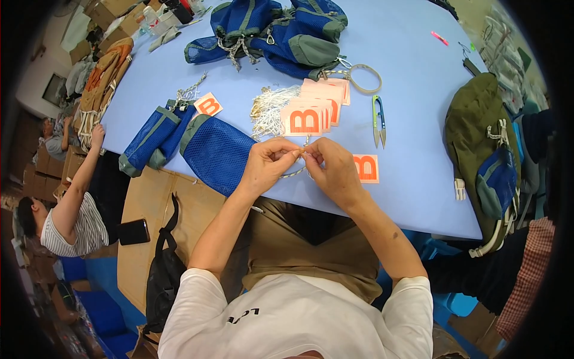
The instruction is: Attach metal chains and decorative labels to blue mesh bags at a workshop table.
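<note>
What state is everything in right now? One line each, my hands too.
Left hand: pinched, apparently on cord
Right hand: pinched, beside the left
Thread snips: lying, blades slightly apart
Printed cards: mostly in an overlapping stack
White strings: loosely heaped
Mesh bag by the left hand: lying flat
Ring: lying flat

1. An olive-green backpack [469,119] lies at the right edge of the blue surface [412,191].
2. A pink marker-like object [439,38] lies farther back.
3. An orange-and-brown backpack [98,78] is at the far left.
4. Near it, a co-worker in a striped shirt [72,224] extends an arm.
5. A black bag [164,281] sits beside tan cardboard [139,257].
</note>
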`<act>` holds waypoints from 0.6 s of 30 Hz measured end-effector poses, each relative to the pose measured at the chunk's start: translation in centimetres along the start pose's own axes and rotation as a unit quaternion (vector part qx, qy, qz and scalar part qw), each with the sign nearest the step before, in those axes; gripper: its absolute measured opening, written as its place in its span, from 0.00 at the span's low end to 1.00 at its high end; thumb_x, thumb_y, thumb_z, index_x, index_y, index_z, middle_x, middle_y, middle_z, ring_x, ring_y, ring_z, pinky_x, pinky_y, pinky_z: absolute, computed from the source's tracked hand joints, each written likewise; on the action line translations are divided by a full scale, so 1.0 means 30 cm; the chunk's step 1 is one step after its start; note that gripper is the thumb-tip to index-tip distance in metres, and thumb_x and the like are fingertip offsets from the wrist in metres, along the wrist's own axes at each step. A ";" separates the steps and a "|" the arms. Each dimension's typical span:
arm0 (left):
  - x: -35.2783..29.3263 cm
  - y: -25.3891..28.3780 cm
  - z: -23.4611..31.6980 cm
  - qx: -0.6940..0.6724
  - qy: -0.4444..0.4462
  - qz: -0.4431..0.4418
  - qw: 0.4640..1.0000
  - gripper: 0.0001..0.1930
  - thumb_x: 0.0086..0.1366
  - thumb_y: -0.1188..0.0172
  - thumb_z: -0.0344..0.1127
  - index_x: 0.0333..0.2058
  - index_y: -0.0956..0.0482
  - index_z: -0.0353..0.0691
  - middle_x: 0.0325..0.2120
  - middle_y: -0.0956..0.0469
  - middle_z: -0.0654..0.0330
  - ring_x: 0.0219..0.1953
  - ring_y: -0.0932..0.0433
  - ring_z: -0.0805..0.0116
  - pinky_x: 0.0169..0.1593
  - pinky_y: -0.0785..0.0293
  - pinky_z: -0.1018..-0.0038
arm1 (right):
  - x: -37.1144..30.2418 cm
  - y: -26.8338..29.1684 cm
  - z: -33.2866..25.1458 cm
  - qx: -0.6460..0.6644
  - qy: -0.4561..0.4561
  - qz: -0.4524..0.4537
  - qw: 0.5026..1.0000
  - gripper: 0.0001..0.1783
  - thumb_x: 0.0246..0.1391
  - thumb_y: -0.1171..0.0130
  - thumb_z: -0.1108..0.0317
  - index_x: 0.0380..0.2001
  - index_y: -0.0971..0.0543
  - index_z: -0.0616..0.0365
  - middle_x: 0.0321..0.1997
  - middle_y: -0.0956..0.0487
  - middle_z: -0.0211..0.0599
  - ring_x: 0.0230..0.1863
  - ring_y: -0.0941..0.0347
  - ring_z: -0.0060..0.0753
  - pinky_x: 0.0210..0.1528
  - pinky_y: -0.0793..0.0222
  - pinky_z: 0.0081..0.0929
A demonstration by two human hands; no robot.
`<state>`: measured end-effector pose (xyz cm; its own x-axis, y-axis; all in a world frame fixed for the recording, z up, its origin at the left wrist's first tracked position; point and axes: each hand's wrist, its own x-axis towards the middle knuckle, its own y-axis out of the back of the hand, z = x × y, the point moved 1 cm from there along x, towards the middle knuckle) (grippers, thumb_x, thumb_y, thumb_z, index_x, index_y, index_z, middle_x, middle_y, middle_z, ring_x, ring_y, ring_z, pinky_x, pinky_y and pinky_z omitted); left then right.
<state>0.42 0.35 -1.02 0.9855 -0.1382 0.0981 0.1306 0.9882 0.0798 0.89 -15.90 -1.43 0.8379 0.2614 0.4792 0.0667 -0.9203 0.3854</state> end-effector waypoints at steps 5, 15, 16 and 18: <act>-0.001 -0.004 0.004 0.004 0.001 0.002 1.000 0.04 0.58 0.43 0.24 0.30 0.20 0.31 0.24 0.26 0.67 0.24 0.34 0.86 0.27 0.41 0.87 | 0.001 0.000 0.000 0.008 -0.002 0.006 1.000 0.07 0.45 0.43 0.76 0.25 0.32 0.62 0.23 0.28 0.43 0.28 0.30 0.45 0.30 0.35 0.37; -0.002 -0.009 -0.003 0.008 -0.014 0.011 1.000 0.04 0.58 0.43 0.24 0.31 0.20 0.31 0.23 0.26 0.67 0.24 0.34 0.86 0.26 0.40 0.87 | 0.001 0.000 0.003 0.013 -0.006 0.011 1.000 0.07 0.45 0.43 0.76 0.25 0.31 0.62 0.23 0.28 0.42 0.28 0.30 0.44 0.30 0.35 0.36; -0.002 -0.009 -0.001 0.014 -0.019 0.014 1.000 0.04 0.58 0.43 0.24 0.31 0.20 0.31 0.23 0.27 0.68 0.24 0.34 0.86 0.26 0.40 0.87 | 0.001 0.000 0.002 0.022 -0.010 0.013 1.000 0.07 0.45 0.43 0.77 0.25 0.31 0.62 0.23 0.28 0.42 0.28 0.30 0.44 0.30 0.35 0.36; -0.003 -0.001 -0.005 0.007 -0.006 0.009 1.000 0.04 0.58 0.43 0.24 0.31 0.20 0.31 0.23 0.26 0.67 0.24 0.33 0.85 0.27 0.39 0.87 | 0.003 0.005 -0.004 0.015 -0.007 0.011 1.000 0.06 0.45 0.43 0.77 0.25 0.31 0.62 0.23 0.28 0.42 0.28 0.30 0.44 0.30 0.35 0.36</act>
<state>0.33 0.34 -1.18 0.9865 -0.1203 0.1108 0.1103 0.9896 0.0918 0.91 -15.98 -1.23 0.8464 0.2368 0.4771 0.0639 -0.9344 0.3504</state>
